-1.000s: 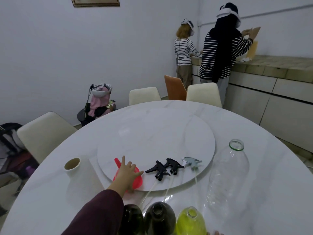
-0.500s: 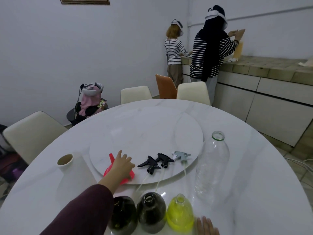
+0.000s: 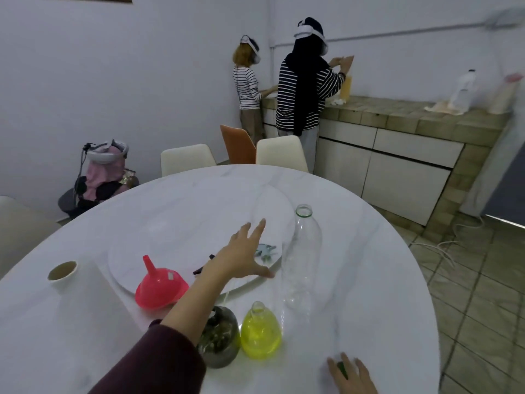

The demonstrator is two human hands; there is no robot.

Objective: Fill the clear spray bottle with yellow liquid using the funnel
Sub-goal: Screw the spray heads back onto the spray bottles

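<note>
The tall clear bottle [image 3: 302, 257] stands uncapped on the white table [image 3: 369, 280], right of the turntable. My left hand [image 3: 241, 257] hovers just left of it, fingers spread, holding nothing. A red funnel [image 3: 160, 288] rests mouth down with its spout up at the turntable's near edge. A small bottle of yellow liquid [image 3: 260, 331] stands open near me, beside a dark bottle [image 3: 218, 336] partly behind my left forearm. My right hand [image 3: 352, 373] lies at the bottom edge with a small green thing [image 3: 342, 369] at its fingers; whether it grips it is unclear.
A grey-blue spray head [image 3: 265, 250] lies on the turntable [image 3: 184, 237]; black spray heads [image 3: 203, 267] are mostly hidden by my left hand. A paper roll [image 3: 62, 271] stands at the left. Chairs ring the far side. Two people [image 3: 301, 81] stand at the counter.
My left hand has left the funnel and swung right toward the clear bottle. The funnel now sits mouth down. My right hand shows more at the bottom; the view has turned right.
</note>
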